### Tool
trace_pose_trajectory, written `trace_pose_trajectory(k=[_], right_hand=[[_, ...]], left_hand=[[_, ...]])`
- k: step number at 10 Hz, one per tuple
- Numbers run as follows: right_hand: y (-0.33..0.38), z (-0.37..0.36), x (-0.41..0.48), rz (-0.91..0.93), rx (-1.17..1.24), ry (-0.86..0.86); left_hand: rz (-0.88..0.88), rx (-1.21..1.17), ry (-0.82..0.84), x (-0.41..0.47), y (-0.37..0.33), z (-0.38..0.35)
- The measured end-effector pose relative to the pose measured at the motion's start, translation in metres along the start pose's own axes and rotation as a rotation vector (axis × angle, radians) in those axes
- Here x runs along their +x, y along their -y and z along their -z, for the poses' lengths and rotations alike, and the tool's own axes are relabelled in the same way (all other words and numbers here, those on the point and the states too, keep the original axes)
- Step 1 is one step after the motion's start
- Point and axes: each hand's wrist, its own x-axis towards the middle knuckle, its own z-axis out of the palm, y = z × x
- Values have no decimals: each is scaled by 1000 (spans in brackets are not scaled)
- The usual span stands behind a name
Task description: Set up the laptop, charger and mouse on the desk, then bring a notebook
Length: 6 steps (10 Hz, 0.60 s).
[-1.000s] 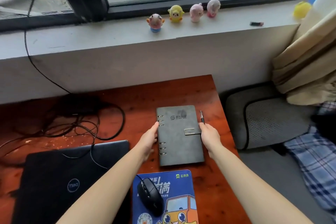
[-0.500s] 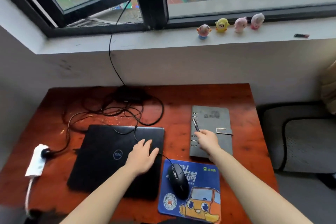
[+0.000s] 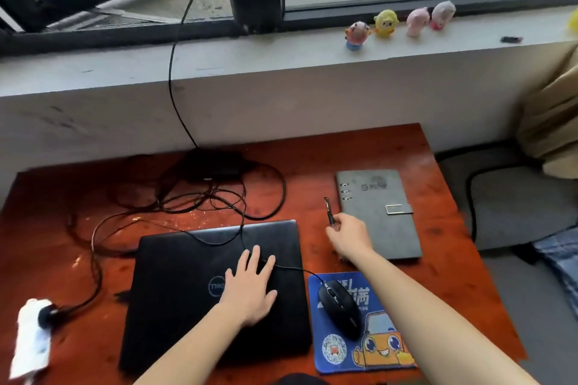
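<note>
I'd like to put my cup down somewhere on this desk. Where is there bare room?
Bare wood shows along the desk edge right of the notebook and mouse pad, and behind the notebook toward the wall. The far left is crowded with tangled cables; the laptop, under the left hand, fills the middle. The right hand holds a pen in the gap between.

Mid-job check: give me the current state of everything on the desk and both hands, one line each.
laptop: lid closed, flat on desk.
left hand: open, palm flat on the laptop lid.
right hand: pinching the pen.
pen: held tilted, left of the notebook.
notebook: closed, strap fastened.
mouse: on the mouse pad, wired.
charger: at desk's back edge, cables tangled.
power strip: one plug inserted.
</note>
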Motion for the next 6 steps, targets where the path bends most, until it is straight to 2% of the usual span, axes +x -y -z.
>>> trace_pose_trajectory(k=[3,5,6], right_hand=[[-2,-35,-2,67,-279,-35],[5,-8,-20,122,-235,5],[29,29,-28,326,-135,-72]], left_hand=[[-56,59,1,1,11,-5],[-44,32,30,1,10,1],[-38,35,23,-2,6,0]])
